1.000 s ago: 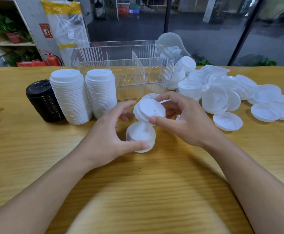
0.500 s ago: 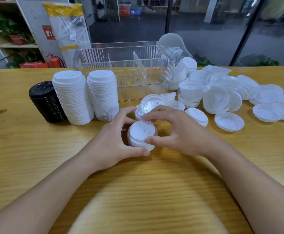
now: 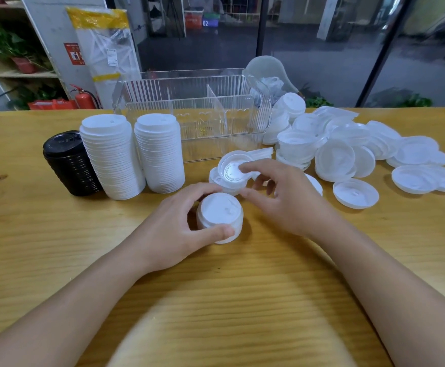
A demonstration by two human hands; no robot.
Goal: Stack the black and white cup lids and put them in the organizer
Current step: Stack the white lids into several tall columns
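My left hand [image 3: 175, 231] curls round a short stack of white lids [image 3: 220, 215] standing on the wooden table, thumb at its front, fingers behind. My right hand [image 3: 279, 197] reaches past it, its index fingertip touching an upturned white lid [image 3: 232, 172] that leans on other lids; whether it grips that lid is unclear. Two tall white lid stacks [image 3: 111, 157] [image 3: 159, 153] and a black lid stack [image 3: 69, 162] stand at the left. The clear plastic organizer [image 3: 195, 112] stands behind, nothing visible inside.
Many loose white lids [image 3: 348, 154] lie scattered over the table's right half, some upside down. A single lid [image 3: 355, 193] lies near my right wrist. A clear bag with more lids [image 3: 269, 75] sits behind the organizer. Bare wood lies in front of me.
My right hand set the lids it held onto the short stack, let go, and moved back and right to the upturned lid. My left hand stayed round the stack.
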